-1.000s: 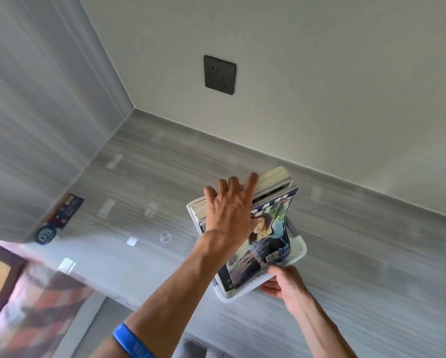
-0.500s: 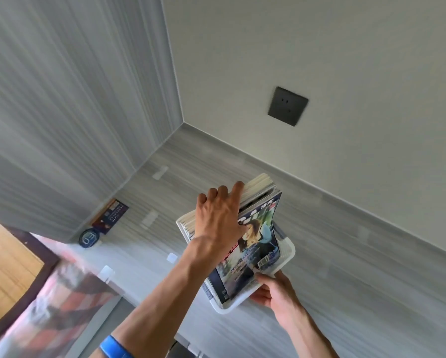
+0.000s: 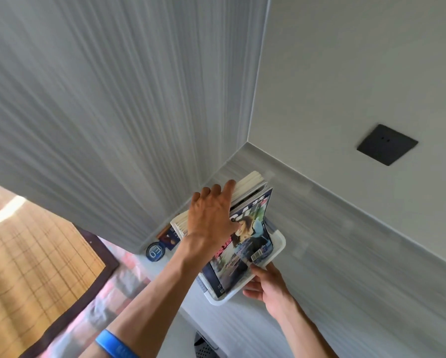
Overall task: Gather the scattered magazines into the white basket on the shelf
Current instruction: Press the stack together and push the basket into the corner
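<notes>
1. The magazines (image 3: pixel 245 244) stand in the basket (image 3: pixel 277 250) on the shelf (image 3: pixel 346 254), lower centre of the frame, long axis running up toward the corner.
2. The left hand (image 3: pixel 211 218) lies flat and open on their tops, nearer the stack.
3. The right hand (image 3: pixel 266 285), lower right, pinches the basket's near rim.
4. The basket's depth is hidden; further magazines possibly lie out of frame.

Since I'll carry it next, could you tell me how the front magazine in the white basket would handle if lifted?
Probably floppy: the front magazine already bows while standing in the white basket. Its glossy cover may be slippery. It looks thin, so likely light.
</notes>
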Demonstrator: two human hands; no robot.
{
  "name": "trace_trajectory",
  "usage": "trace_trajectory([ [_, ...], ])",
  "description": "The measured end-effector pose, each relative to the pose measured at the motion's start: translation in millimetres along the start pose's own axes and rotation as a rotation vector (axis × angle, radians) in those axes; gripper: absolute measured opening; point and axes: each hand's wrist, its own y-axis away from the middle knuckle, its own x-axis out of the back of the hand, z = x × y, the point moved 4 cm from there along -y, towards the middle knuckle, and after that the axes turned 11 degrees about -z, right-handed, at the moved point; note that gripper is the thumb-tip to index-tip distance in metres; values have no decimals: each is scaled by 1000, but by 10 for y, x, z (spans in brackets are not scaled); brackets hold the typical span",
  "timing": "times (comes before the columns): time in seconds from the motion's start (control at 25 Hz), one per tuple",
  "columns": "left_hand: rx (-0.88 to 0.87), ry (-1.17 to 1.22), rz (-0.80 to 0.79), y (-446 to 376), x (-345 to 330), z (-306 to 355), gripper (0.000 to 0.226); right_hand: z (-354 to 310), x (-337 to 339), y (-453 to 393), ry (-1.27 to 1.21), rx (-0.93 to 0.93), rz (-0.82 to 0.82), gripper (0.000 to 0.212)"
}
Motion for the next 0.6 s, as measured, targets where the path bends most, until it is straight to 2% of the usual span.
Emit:
trace_trajectory([
  [0.36, 10, -112, 77, -109, 318, -891, 86, -224, -1135, -534, 13, 48, 2, 17],
  [0.6, 93, -189, 168, -88, 421, -1162, 82, -379, -1424, -708, 41, 133, -59, 14],
])
